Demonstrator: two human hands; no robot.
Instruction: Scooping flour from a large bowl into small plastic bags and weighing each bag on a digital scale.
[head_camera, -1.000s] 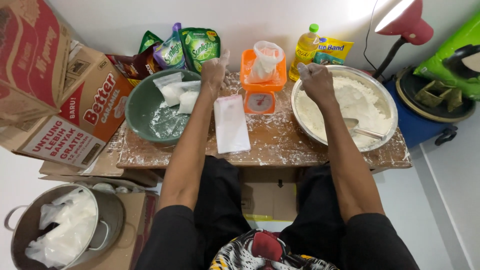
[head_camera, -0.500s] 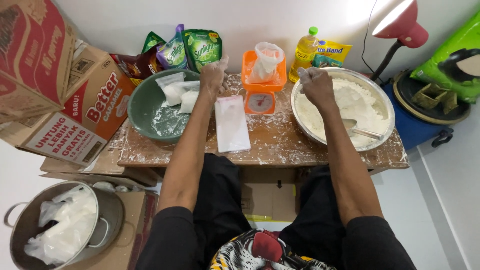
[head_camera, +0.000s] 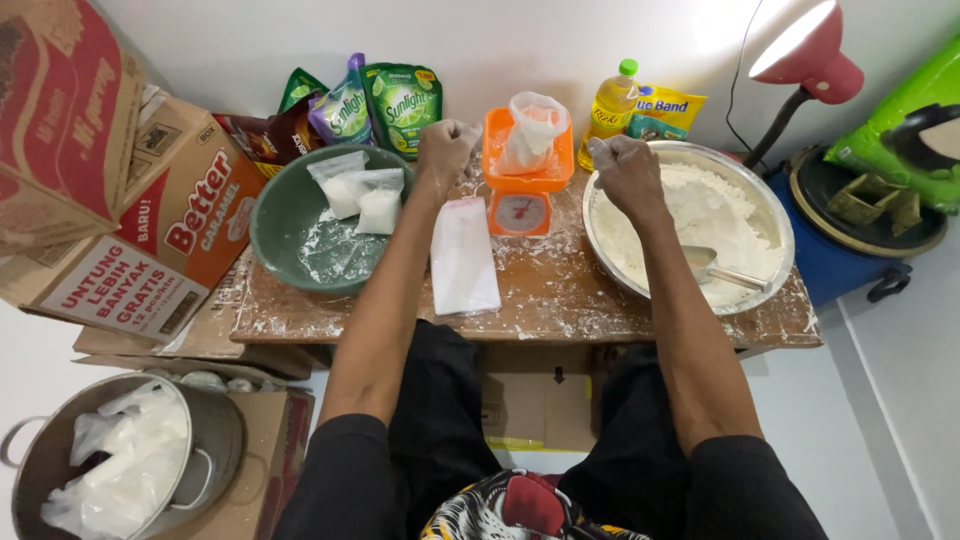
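Beside scale (head_camera: 522, 205), fisted left hand (head_camera: 444, 146)

clear plastic bag (head_camera: 532, 132) of white powder, upright on orange scale (head_camera: 524, 180)

I see an orange scale (head_camera: 522, 190), a green bowl (head_camera: 285, 235), white flour (head_camera: 700, 215), and a pink lamp (head_camera: 812, 52).

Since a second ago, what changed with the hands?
Little. The left hand edged slightly up, fisted beside the orange scale; the right hand stayed clenched at the flour basin rim. Nothing visibly grasped or released. Bag on scale, green bowl, scoop unchanged.
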